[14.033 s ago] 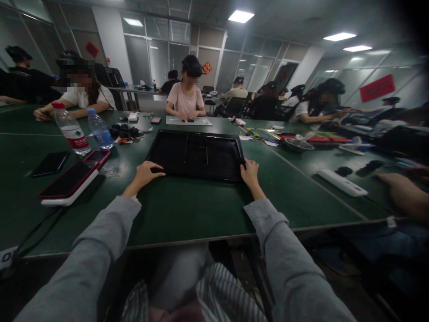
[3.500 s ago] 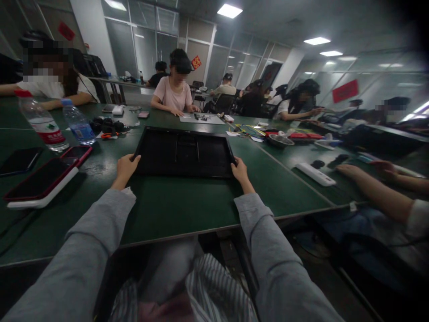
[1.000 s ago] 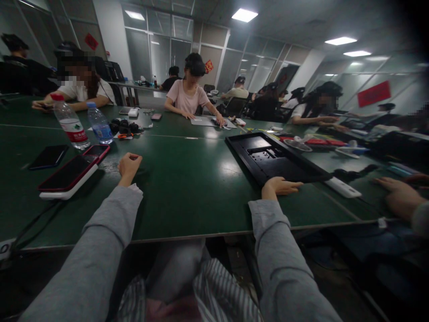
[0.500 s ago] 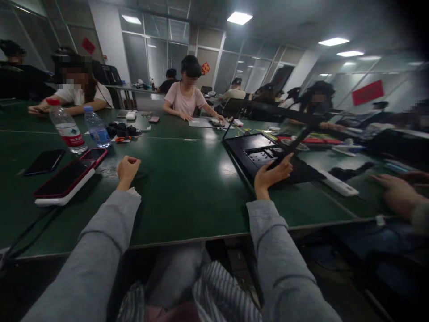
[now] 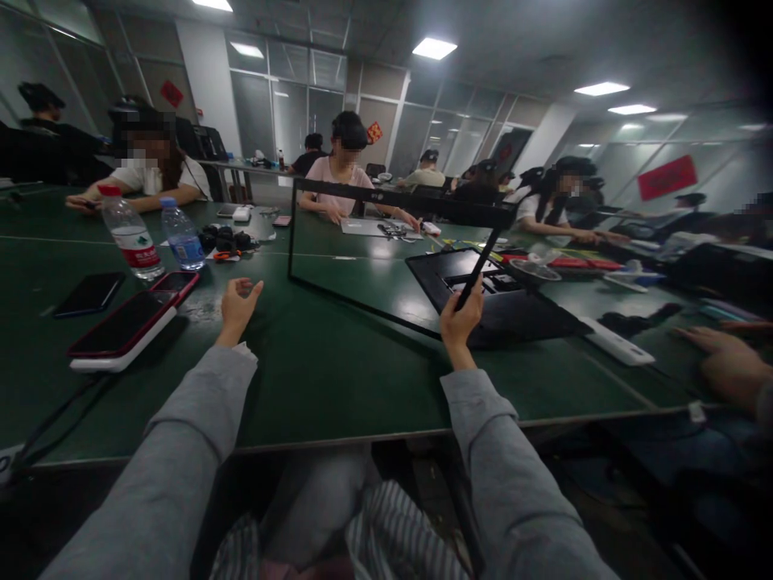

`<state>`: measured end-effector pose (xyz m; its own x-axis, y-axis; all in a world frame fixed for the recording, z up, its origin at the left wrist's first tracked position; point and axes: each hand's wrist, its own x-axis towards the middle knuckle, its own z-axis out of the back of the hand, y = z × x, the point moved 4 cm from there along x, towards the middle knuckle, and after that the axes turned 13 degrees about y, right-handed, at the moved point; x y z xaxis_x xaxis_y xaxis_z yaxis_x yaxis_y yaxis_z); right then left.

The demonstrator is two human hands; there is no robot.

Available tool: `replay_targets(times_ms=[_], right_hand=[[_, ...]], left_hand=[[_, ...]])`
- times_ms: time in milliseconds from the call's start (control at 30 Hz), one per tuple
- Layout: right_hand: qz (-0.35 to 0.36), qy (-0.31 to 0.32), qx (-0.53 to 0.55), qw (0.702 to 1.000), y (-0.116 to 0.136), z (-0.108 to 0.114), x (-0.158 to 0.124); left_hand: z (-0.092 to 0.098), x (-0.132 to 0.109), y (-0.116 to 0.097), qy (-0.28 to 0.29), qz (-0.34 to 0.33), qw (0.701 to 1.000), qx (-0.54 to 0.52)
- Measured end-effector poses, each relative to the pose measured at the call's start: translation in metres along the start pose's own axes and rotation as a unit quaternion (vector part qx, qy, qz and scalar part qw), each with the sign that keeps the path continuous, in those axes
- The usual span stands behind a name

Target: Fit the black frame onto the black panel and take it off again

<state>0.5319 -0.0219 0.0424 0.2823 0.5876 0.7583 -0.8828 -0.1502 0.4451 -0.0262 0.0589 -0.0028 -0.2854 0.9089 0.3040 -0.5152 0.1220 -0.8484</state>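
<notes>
My right hand (image 5: 460,321) grips the near right side of a thin black rectangular frame (image 5: 398,197), a monitor bezel, and holds it tilted up over the green table (image 5: 338,362). Behind it on the right lies a black monitor back shell (image 5: 519,310), flat on the table. My left hand (image 5: 237,306) hovers above the table to the left of the frame, fingers loosely apart, holding nothing.
Two water bottles (image 5: 130,242) stand at the left, with phones (image 5: 121,326) and a power bank near them. A white power strip (image 5: 616,346) lies right of the shell. Another person's hand (image 5: 718,366) rests at the right. Several people sit across the table.
My right hand has lifted the black frame off the shell and swung it left toward the middle of the table. My left hand has opened from a loose fist.
</notes>
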Motion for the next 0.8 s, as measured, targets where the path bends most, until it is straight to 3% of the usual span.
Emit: replay_targets(times_ms=[167, 267, 333, 500, 633, 800], right_hand=[[-0.058, 0.066, 0.023, 0.996, -0.012, -0.012, -0.001], [-0.140, 0.115, 0.017, 0.983, -0.023, -0.022, -0.002], [-0.168, 0.140, 0.027, 0.975, -0.032, -0.028, -0.003], [-0.188, 0.226, 0.130, 0.947, -0.055, -0.050, -0.004], [-0.173, 0.276, 0.218, 0.920, -0.062, -0.066, -0.006], [-0.152, 0.284, 0.183, 0.929, -0.060, -0.070, -0.008]], left_hand=[[-0.010, -0.004, -0.008, 0.040, -0.034, 0.996, -0.066], [-0.015, -0.010, -0.015, 0.104, -0.023, 0.991, -0.082], [-0.014, -0.014, -0.019, 0.115, -0.005, 0.990, -0.080], [-0.006, -0.017, -0.023, 0.103, 0.067, 0.992, 0.016], [-0.002, -0.016, -0.020, 0.096, 0.064, 0.985, 0.129], [-0.007, -0.015, -0.004, 0.120, 0.067, 0.958, 0.250]])
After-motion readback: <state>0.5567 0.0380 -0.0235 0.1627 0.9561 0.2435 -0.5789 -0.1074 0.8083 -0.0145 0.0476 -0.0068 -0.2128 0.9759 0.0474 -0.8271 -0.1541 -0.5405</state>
